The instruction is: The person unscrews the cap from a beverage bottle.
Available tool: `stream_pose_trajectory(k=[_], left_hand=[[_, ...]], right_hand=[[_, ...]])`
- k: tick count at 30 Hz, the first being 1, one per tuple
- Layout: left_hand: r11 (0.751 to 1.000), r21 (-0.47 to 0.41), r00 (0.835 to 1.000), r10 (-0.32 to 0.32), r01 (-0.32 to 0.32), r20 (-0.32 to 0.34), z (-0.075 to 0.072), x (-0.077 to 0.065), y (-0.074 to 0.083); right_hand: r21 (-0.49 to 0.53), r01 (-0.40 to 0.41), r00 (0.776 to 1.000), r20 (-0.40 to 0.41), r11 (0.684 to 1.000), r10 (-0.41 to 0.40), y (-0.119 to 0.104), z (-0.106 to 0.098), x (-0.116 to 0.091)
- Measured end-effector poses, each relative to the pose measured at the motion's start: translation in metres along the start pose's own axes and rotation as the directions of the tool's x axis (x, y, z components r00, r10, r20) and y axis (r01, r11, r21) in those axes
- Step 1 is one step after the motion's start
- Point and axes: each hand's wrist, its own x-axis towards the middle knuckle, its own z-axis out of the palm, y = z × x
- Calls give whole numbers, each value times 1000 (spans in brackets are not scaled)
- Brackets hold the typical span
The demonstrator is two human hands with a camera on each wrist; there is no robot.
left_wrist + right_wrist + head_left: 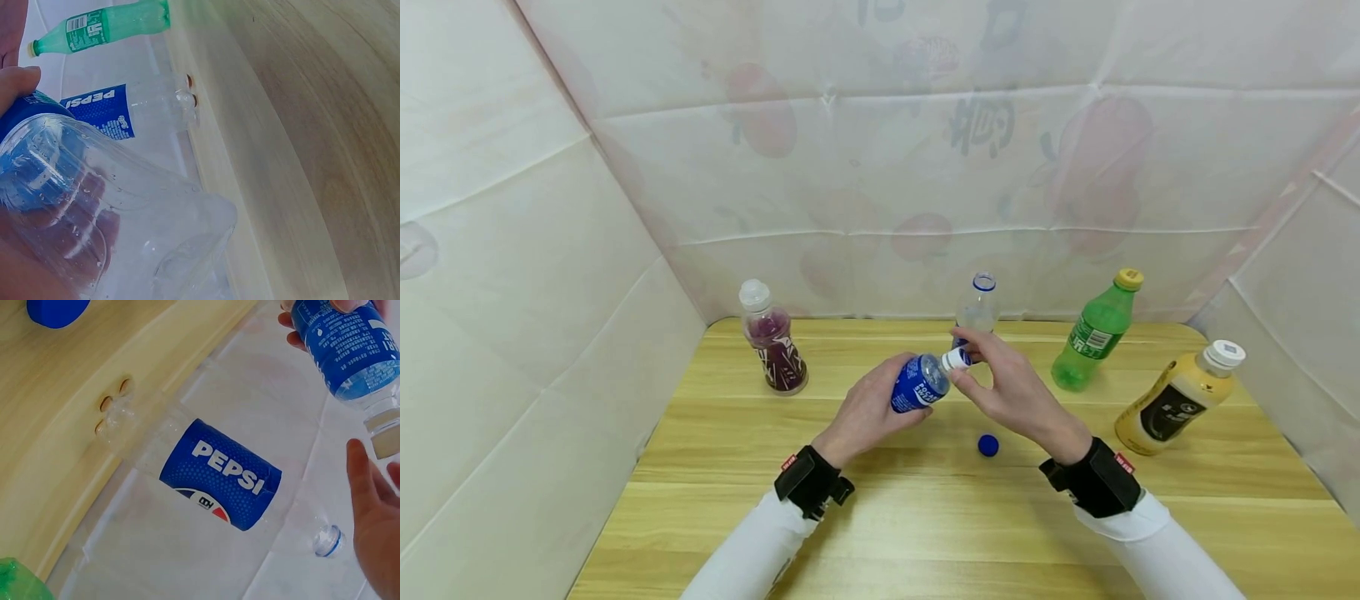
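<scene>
Table (880, 517) bears four bottles (778, 354) (hand (872, 408) grips fifth bottle (917, 386)).

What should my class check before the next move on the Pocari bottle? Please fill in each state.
1. Left hand holds the Pocari bottle: ok.
2. Pocari bottle upright: not ok, it leans toward the right hand.
3. White cap on that bottle: ok.
4. White cap gripped by the right hand: cannot tell, fingers are close about it.
5. Blue cap apart from both hands: ok, on the table.
6. Pepsi bottle standing: ok, uncapped.
</scene>
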Motion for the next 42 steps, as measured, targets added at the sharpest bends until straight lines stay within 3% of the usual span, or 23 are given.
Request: stream_pose_trajectory(k=[9, 15, 42], left_hand=[[999, 25, 1000, 20, -20, 1, 2, 0, 1], [1000, 14, 1000, 11, -11, 13, 2, 1, 2], [1000, -5, 1000, -8, 8, 19, 1, 1, -1]], right_hand=[[-83, -125, 990, -78, 989, 118, -3, 3, 5], [-116, -153, 985, -91, 981, 143, -3, 5, 6], [-44, 25, 997, -65, 999, -28, 1, 5, 3]])
